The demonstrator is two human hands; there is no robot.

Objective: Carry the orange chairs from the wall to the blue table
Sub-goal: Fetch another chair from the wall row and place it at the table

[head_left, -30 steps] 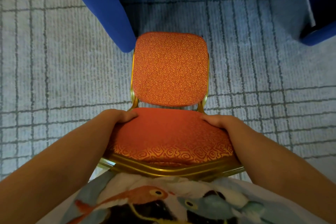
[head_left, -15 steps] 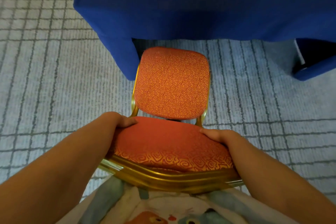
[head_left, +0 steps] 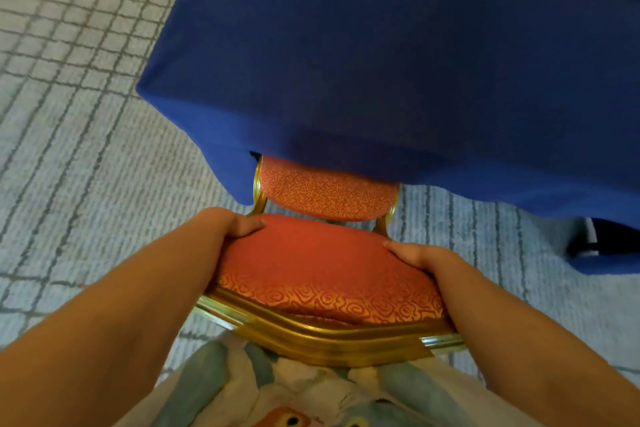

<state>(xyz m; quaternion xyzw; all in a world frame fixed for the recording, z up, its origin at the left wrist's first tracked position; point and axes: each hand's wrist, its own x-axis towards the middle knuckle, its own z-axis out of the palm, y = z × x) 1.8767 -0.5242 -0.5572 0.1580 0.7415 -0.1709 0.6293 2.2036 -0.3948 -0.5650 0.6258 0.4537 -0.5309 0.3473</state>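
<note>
Carpet (head_left: 86, 166): grey grid, under blue tabletop (head_left: 381, 62).
Orange chair (head_left: 311, 263): backrest partly below tabletop edge, probably near final place.
Left hand (head_left: 235, 224): fingers grasp seat side, for steering.
Right hand (head_left: 412, 255): fingers grasp opposite side.

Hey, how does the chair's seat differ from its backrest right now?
The seat is gripped at its sides by the left hand and right hand; the backrest is untouched. The seat shows almost whole, while the backrest's top is hidden by the blue table. The seat's top looks plain red; the backrest is swirl-patterned all over. Both share orange-red fabric and a gold frame.
</note>
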